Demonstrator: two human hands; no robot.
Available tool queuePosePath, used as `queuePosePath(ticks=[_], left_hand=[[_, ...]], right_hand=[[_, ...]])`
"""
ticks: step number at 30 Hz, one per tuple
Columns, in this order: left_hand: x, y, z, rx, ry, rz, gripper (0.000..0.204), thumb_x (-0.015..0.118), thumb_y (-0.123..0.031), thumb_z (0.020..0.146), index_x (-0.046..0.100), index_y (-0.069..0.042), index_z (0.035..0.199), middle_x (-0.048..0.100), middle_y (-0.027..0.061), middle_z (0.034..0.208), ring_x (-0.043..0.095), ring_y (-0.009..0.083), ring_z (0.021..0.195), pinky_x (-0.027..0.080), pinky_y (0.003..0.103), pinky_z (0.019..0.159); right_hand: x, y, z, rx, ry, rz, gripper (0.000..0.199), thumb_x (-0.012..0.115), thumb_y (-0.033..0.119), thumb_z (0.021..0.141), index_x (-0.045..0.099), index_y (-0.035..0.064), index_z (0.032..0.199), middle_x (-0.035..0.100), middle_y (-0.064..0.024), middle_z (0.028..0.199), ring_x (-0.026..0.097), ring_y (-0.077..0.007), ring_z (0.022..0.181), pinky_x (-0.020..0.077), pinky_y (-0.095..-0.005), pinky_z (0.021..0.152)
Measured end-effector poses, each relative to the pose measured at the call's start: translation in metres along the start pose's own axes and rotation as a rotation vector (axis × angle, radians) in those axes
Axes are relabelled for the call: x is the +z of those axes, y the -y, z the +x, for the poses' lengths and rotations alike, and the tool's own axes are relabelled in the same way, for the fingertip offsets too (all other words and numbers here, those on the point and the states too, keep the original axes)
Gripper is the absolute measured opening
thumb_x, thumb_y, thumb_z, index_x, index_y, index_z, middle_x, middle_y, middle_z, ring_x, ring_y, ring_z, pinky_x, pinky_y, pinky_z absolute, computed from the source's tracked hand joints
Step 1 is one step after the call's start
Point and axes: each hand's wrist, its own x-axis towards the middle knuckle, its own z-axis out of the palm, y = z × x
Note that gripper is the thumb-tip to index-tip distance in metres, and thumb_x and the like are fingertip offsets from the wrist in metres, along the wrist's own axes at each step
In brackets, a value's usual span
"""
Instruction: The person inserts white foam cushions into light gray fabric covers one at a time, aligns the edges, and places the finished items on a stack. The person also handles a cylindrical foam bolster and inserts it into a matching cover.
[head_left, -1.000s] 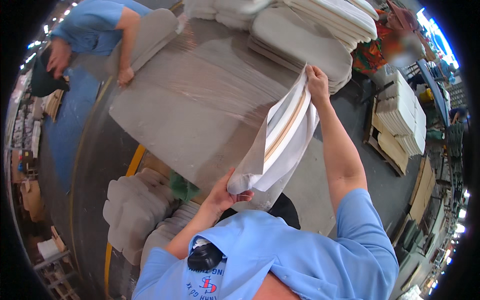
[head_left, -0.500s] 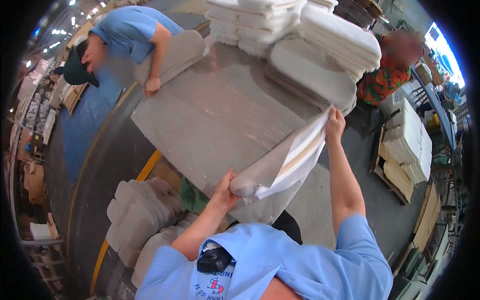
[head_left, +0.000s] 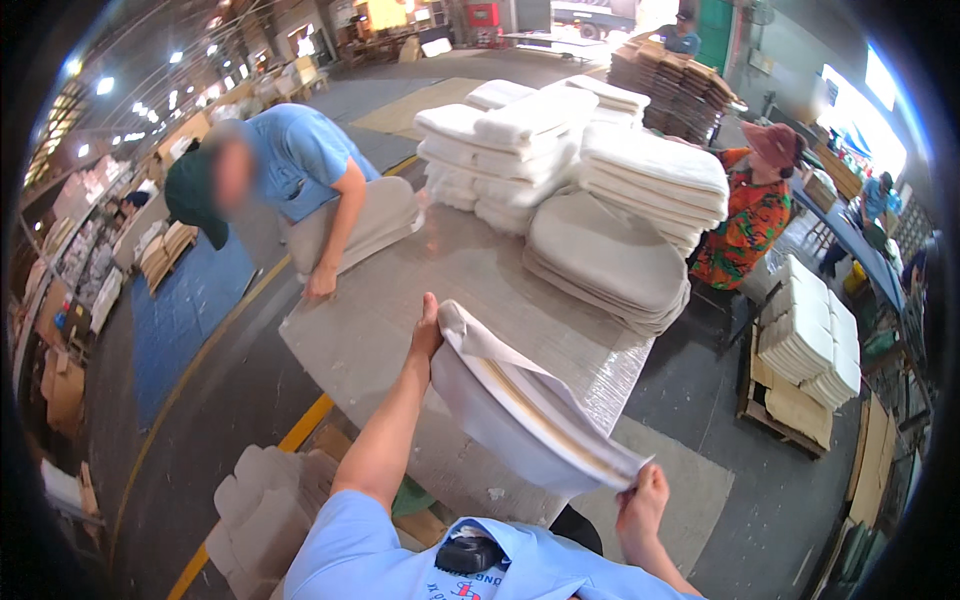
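Note:
Above the near part of the table (head_left: pixel 420 400), I hold a grey fabric-covered cushion (head_left: pixel 480 408) slantwise between both hands. One long side faces up and gapes, showing a white inner layer and a narrow tan strip. My left hand (head_left: pixel 427 330) grips its far left end, thumb upward, with the other fingers partly hidden behind the cloth. At the near right end, my right hand (head_left: pixel 643 495) pinches the corner of the cover. Beyond it lies a stack of grey cushions (head_left: pixel 605 255) with rounded corners.
White padding pieces (head_left: pixel 510 140) are piled at the table's back. At left, a co-worker in blue (head_left: pixel 310 165) leans over grey cushions (head_left: pixel 370 220). Another person in a floral shirt (head_left: pixel 745 225) stands at right. Grey cushions (head_left: pixel 265 510) are stacked low left; a loaded pallet (head_left: pixel 785 415) stands right.
The cushion has swung round: its left end moved away from me and its right end came nearer. My left hand went forward, my right hand back toward me. The view has tilted up.

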Motion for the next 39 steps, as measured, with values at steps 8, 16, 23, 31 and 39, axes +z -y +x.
queuePosePath(ticks=[8, 16, 23, 31, 39], left_hand=[[0.101, 0.05, 0.055, -0.367, 0.64, -0.258, 0.074, 0.043, -0.075, 0.103, 0.07, -0.011, 0.127, 0.072, 0.0077, 0.11, 0.068, 0.0241, 0.104, 0.056, 0.04, 0.092], [0.135, 0.104, 0.043, -0.472, 0.875, -0.461, 0.068, 0.05, -0.074, 0.102, 0.071, -0.013, 0.121, 0.072, 0.0077, 0.107, 0.069, 0.0268, 0.103, 0.058, 0.044, 0.092], [0.18, 0.092, -0.007, -0.079, 0.66, -0.222, 0.051, 0.043, -0.044, 0.113, 0.058, -0.006, 0.144, 0.062, 0.0122, 0.143, 0.06, 0.0256, 0.13, 0.049, 0.041, 0.112], [0.165, 0.056, -0.021, 0.296, 0.559, 0.311, 0.051, 0.063, 0.0, 0.091, 0.061, -0.002, 0.142, 0.063, 0.0096, 0.141, 0.06, 0.0199, 0.127, 0.046, 0.033, 0.111], [0.172, 0.054, -0.031, 0.713, 0.326, 0.782, 0.034, 0.067, -0.003, 0.089, 0.072, -0.009, 0.122, 0.068, 0.0125, 0.126, 0.067, 0.0301, 0.118, 0.053, 0.039, 0.101]], right_hand=[[0.017, -0.002, -0.083, 0.587, 0.564, -0.05, 0.03, 0.057, 0.03, 0.112, 0.069, 0.0038, 0.121, 0.069, -0.0018, 0.092, 0.057, -0.0108, 0.069, 0.0596, -0.0332, 0.069], [0.074, 0.01, 0.023, -0.125, 0.643, -0.416, 0.055, 0.076, 0.037, 0.098, 0.06, 0.0021, 0.138, 0.065, -0.009, 0.119, 0.064, -0.0161, 0.096, 0.0566, -0.0339, 0.082], [0.156, 0.051, 0.099, -0.663, 0.284, -0.746, 0.069, 0.084, 0.025, 0.089, 0.049, 0.0045, 0.145, 0.06, -0.0143, 0.124, 0.062, -0.0222, 0.107, 0.0534, -0.0345, 0.087], [0.187, 0.004, 0.134, -0.182, 0.175, 0.068, 0.01, 0.063, 0.01, 0.105, 0.064, 0.0014, 0.112, 0.066, 0.0007, 0.094, 0.059, -0.0078, 0.083, 0.0497, -0.0247, 0.077], [0.19, 0.0, 0.124, -0.209, 0.327, -0.012, 0.016, 0.065, 0.002, 0.098, 0.06, 0.0026, 0.113, 0.063, 0.0013, 0.089, 0.057, -0.0072, 0.075, 0.0488, -0.0254, 0.069]])
